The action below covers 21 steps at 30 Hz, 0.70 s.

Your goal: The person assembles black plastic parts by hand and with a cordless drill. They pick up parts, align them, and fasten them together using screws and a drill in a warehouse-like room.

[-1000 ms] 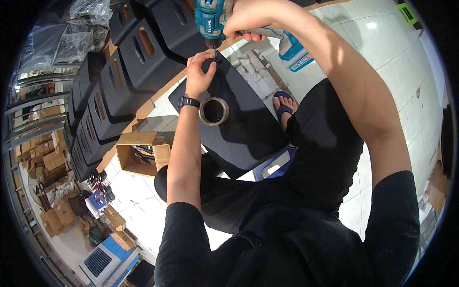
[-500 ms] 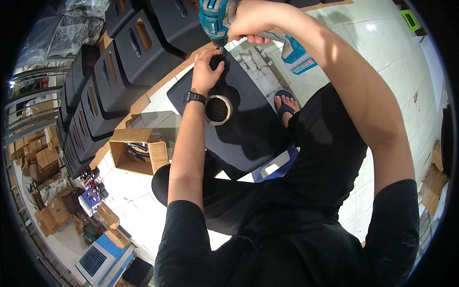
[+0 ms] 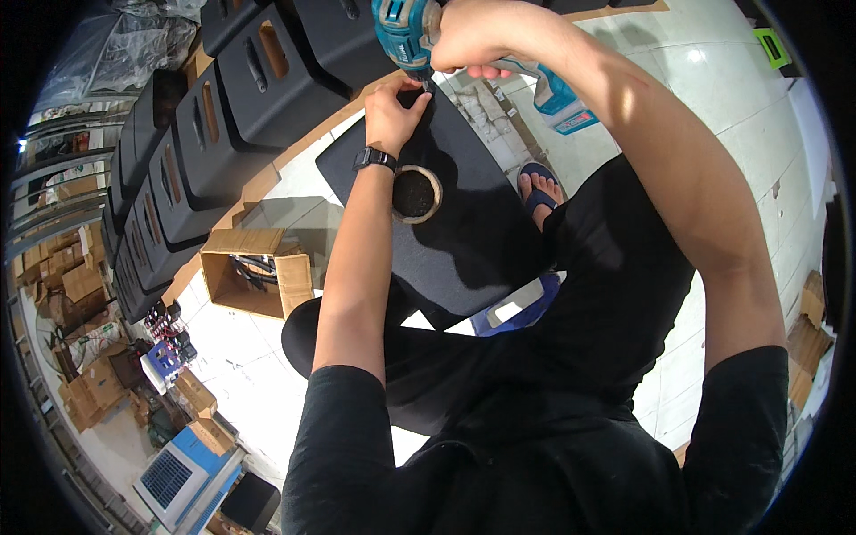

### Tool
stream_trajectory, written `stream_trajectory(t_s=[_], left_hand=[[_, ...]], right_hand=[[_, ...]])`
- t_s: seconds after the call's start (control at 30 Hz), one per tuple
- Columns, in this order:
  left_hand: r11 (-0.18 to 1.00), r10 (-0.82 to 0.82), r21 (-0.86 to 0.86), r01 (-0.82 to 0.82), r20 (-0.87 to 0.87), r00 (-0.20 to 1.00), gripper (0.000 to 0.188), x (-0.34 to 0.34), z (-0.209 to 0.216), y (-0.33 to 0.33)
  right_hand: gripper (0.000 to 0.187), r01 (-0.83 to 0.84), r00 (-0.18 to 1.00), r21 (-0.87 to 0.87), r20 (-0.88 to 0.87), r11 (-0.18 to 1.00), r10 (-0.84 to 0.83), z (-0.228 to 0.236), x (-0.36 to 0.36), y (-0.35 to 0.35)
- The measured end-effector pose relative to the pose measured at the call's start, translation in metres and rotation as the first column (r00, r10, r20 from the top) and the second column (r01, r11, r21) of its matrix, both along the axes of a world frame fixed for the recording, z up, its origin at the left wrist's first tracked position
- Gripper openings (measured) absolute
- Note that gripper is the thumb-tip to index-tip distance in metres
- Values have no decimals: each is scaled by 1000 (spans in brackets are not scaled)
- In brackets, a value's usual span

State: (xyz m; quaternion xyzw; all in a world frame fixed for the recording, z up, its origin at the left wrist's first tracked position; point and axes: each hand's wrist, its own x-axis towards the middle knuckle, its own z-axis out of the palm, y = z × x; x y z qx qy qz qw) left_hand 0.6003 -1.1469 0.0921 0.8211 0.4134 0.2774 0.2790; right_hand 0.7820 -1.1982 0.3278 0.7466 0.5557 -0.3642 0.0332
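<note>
Right hand (image 3: 481,36) wrapped tight round a teal drill (image 3: 403,31), tip down at the far edge of a black panel (image 3: 464,223). Left hand (image 3: 397,111) pinching something tiny beside the tip. Round hole (image 3: 415,193) near the wrist. Black boxes (image 3: 223,98) crowding the left; open cardboard box (image 3: 254,272) nearby. White floor (image 3: 713,80) free on the right.

The panel (image 3: 464,232) with a round hole (image 3: 415,193) lay across the seated person's lap. The left hand (image 3: 397,111) rested on its far edge, directly below the cordless drill (image 3: 406,36) gripped in the right hand (image 3: 481,36). An open carton (image 3: 254,272) stood left of the panel; rows of cabinets (image 3: 205,116) lay beyond it.
</note>
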Motion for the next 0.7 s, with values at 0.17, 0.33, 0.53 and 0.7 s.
stream_trajectory(t_s=[0.17,0.33,0.53,0.7], left_hand=[[999,48,-16,-49,-31,998,33,-1,2,-2],[998,36,62,-34,-33,999,39,-10,-3,3],[996,15,90,-12,-38,999,41,5,-8,5],[996,32,80,-28,-42,999,38,2,-10,4]], right_hand=[[23,-164,985,-27,53,986,166,-13,-12,12],[17,-191,973,-63,-141,980,181,-32,1,30],[21,-161,970,-57,-193,985,147,-30,20,26],[23,-205,978,-107,-54,973,201,-15,6,21]])
